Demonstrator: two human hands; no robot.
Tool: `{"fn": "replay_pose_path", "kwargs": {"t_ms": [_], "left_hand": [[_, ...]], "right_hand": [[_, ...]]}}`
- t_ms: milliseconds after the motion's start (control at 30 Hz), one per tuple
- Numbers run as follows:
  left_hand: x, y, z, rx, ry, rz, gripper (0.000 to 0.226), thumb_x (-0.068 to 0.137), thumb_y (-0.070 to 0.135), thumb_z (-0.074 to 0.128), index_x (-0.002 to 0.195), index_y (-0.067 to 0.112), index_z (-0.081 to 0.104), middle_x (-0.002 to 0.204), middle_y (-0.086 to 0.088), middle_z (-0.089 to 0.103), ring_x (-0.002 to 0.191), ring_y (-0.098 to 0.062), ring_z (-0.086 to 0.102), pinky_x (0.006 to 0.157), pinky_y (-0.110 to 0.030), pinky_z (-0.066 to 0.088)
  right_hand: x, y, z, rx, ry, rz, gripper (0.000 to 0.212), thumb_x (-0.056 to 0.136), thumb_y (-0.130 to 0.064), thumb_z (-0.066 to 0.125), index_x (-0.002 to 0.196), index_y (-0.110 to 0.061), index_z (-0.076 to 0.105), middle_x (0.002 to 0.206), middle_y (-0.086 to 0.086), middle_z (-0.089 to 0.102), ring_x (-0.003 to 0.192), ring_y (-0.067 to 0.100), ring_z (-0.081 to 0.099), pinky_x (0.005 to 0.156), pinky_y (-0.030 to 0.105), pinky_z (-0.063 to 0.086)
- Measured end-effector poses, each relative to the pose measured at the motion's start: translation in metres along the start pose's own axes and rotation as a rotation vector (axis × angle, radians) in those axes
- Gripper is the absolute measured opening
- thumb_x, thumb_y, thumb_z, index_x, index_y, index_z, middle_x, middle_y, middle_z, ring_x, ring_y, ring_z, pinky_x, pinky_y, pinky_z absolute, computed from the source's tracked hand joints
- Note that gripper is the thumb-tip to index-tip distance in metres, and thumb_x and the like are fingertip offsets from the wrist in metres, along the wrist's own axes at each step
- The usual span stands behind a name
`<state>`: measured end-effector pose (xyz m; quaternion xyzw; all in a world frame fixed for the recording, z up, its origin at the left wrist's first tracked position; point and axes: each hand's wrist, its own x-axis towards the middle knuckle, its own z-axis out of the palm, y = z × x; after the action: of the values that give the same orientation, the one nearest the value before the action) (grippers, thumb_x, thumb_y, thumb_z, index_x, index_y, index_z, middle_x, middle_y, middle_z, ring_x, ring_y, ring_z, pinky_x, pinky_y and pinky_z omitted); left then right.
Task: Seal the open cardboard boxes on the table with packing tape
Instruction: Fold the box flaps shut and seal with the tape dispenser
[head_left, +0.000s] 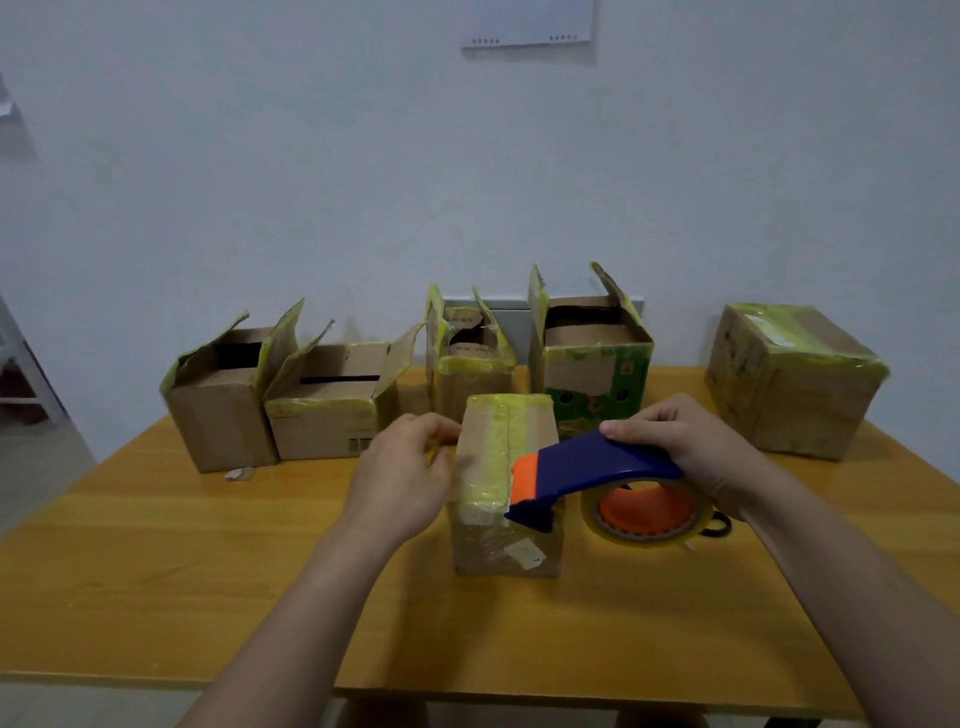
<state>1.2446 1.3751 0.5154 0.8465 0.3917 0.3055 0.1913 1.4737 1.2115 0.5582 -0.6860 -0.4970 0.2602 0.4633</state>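
left hand (400, 475) loosely curled beside taped box (501, 447) | right hand (685, 441) gripping tape dispenser (597, 465)

Plain indoor room, likely a small office or packing room; exact type unclear. Bare pale wall (234, 156) fills the upper half, a white printed sheet (527, 23) stuck at top centre. Wooden table (156, 545) across the lower half, taped cardboard boxes (322, 415) lined along its far edge, tape dispenser (597, 462) at centre right. Grey wall panel (511, 312) behind the boxes. White furniture frame (39, 376) and grey floor (36, 478) at left edge.
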Motion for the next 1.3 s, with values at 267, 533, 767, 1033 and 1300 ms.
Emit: {"fn": "replay_pose_path", "kwargs": {"t_ms": [267,533,767,1033,1300], "left_hand": [[0.050,0.018,0.052,0.006,-0.220,0.049,0.040,0.110,0.029,0.041,0.148,0.029,0.052,0.163,0.002,0.039,0.149,-0.021,0.037,0.117,-0.041,0.038],[0.051,0.007,0.071,0.098,-0.281,0.020,0.042,0.111,0.033,0.035,0.150,0.041,0.045,0.168,0.011,0.027,0.159,-0.019,0.009,0.124,-0.056,0.025],[0.048,0.011,0.067,0.153,-0.290,0.035,0.043,0.110,0.044,0.036,0.152,0.040,0.043,0.169,0.011,0.024,0.159,-0.019,0.008,0.124,-0.054,0.026],[0.046,0.018,0.064,0.182,-0.305,0.010,0.055,0.103,0.061,0.043,0.153,0.037,0.044,0.169,0.010,0.025,0.159,-0.020,0.009,0.124,-0.050,0.025],[0.053,0.047,0.066,0.400,-0.388,-0.013,0.094,0.088,0.087,0.033,0.151,0.018,0.042,0.158,-0.007,0.042,0.147,-0.029,0.036,0.113,-0.059,0.037]], "right_hand": [[0.001,0.002,0.000,0.013,0.005,0.012,0.053,0.082,-0.049,0.066,0.079,0.003,0.075,0.070,0.016,0.071,0.058,0.017,0.064,0.068,0.028,0.049],[-0.002,0.015,-0.001,0.083,-0.014,0.000,0.041,0.083,-0.046,0.064,0.066,-0.010,0.071,0.059,0.005,0.065,0.052,0.011,0.060,0.066,0.026,0.046],[-0.005,0.023,-0.013,0.123,-0.018,0.029,0.043,0.085,-0.044,0.063,0.069,-0.006,0.071,0.058,0.005,0.064,0.051,0.011,0.059,0.061,0.019,0.045],[-0.026,0.040,-0.041,0.235,-0.038,0.113,0.039,0.086,-0.037,0.060,0.056,-0.015,0.073,0.055,0.003,0.062,0.048,0.012,0.058,0.053,0.017,0.045],[-0.020,0.037,-0.035,0.123,0.014,0.065,0.043,0.084,-0.043,0.066,0.070,-0.003,0.072,0.060,0.012,0.061,0.051,0.016,0.057,0.059,0.020,0.046]]}}
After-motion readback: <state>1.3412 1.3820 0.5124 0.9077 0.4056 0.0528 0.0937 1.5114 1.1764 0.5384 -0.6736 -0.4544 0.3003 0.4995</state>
